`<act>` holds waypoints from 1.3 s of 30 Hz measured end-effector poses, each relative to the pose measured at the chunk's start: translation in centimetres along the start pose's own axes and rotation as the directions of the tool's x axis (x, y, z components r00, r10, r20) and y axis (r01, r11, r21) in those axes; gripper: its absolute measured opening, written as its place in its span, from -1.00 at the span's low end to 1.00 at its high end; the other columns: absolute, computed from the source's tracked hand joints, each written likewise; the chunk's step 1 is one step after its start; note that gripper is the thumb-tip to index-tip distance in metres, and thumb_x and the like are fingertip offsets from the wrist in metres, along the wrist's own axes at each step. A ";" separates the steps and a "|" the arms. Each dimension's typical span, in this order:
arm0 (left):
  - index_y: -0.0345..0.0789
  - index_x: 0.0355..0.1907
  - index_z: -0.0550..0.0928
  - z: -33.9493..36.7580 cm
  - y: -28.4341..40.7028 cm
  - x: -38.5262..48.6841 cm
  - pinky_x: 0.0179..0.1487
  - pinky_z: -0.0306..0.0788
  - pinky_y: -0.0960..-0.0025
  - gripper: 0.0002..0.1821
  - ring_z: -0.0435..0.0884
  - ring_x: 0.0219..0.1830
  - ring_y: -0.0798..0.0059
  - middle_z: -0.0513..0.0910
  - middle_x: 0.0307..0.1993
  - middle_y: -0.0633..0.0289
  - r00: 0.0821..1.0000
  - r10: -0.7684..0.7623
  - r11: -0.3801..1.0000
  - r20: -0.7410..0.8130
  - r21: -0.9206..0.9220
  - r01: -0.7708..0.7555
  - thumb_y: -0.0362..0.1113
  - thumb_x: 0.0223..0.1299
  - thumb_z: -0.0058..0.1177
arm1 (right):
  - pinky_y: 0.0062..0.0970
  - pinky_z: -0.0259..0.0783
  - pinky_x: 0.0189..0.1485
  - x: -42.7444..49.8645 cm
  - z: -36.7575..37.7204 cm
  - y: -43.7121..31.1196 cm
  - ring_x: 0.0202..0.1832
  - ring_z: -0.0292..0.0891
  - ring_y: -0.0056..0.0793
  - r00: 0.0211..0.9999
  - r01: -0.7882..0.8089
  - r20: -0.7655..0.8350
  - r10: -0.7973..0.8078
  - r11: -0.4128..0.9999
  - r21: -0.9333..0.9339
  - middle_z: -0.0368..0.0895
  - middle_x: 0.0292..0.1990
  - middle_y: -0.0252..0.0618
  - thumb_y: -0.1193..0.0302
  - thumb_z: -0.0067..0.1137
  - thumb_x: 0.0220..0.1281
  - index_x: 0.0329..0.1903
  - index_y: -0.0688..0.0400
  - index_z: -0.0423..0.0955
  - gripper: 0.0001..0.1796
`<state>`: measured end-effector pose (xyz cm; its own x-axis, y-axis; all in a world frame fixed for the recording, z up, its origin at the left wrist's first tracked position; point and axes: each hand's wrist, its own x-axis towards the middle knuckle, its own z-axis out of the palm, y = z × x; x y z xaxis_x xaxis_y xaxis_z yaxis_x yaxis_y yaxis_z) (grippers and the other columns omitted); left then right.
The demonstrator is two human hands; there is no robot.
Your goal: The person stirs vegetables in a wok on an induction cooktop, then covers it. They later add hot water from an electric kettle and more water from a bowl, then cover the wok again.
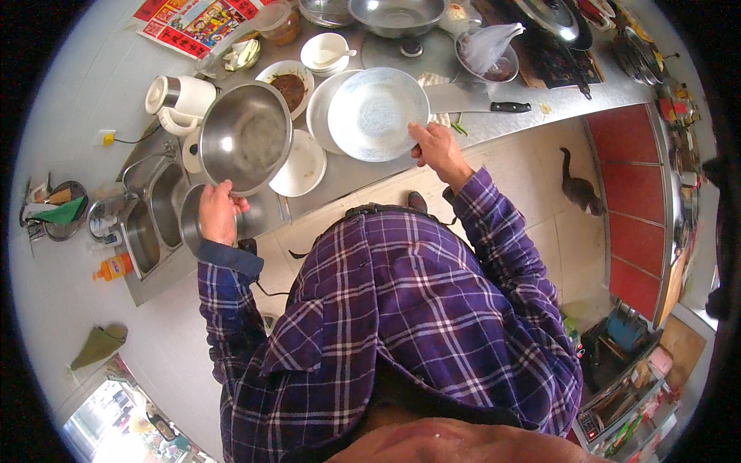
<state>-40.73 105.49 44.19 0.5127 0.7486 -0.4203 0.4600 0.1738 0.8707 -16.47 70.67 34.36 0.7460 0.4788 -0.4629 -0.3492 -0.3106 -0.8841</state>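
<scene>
My left hand (220,213) grips the rim of a stainless steel bowl (246,136), which is tilted so its inside shows. In my right hand (437,150) is the edge of a shallow, light metal dish (379,114). That dish overlaps a white plate (319,113) on the metal counter. Between the two held vessels lie stacked white plates (300,165) and a white bowl of brown sauce (288,89). Behind them stand white bowls with a spoon (325,52). A cleaver with a black handle (510,107) rests to the right of the dish.
Left are a white electric kettle (188,95), a double sink (168,202), another steel bowl (190,223) and an orange bottle (113,267). At the back stand a large metal basin (397,17) and a bowl with a plastic bag (489,55). A cat (579,188) is on the floor at right.
</scene>
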 end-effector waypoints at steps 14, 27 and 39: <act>-0.35 -0.16 0.46 2.2 0.2 -1.6 -0.46 0.51 0.34 -0.82 0.57 -0.56 0.46 0.59 -0.37 0.18 0.987 0.048 0.991 0.153 0.116 -0.066 -0.26 0.40 0.03 | -0.43 0.44 -0.55 2.0 3.6 0.0 -0.62 0.46 -0.47 0.999 -0.039 0.035 0.040 0.999 -0.026 0.56 -0.57 -0.21 0.02 0.04 0.47 -0.29 0.39 0.53 -0.43; -0.34 -0.01 0.52 8.9 1.5 0.6 -0.45 0.53 0.38 -0.77 0.57 -0.54 0.50 0.62 -0.35 0.20 0.948 -0.042 0.984 0.314 0.175 -0.014 -0.27 0.42 -0.05 | -0.10 0.51 -0.31 3.3 3.0 0.1 -0.43 0.61 0.03 0.995 0.034 0.098 0.011 0.896 -0.442 0.62 -0.51 0.13 -0.10 -0.17 0.54 -0.42 0.39 0.57 -0.25; -0.38 -0.04 0.52 12.2 0.6 2.7 -0.52 0.52 0.40 -0.76 0.56 -0.58 0.52 0.63 -0.33 0.18 0.933 -0.074 0.964 0.353 0.265 -0.024 -0.25 0.42 -0.01 | -0.10 0.47 -0.20 1.0 0.3 2.7 -0.40 0.63 -0.04 0.997 0.079 0.015 -0.078 0.963 -0.258 0.61 -0.55 0.02 -0.12 -0.14 0.51 -0.37 0.33 0.58 -0.29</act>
<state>-30.29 99.81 40.44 0.7000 0.4598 -0.5465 0.6232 -0.0194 0.7818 -16.87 70.59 31.45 0.7626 0.5136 -0.3932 -0.1307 -0.4729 -0.8713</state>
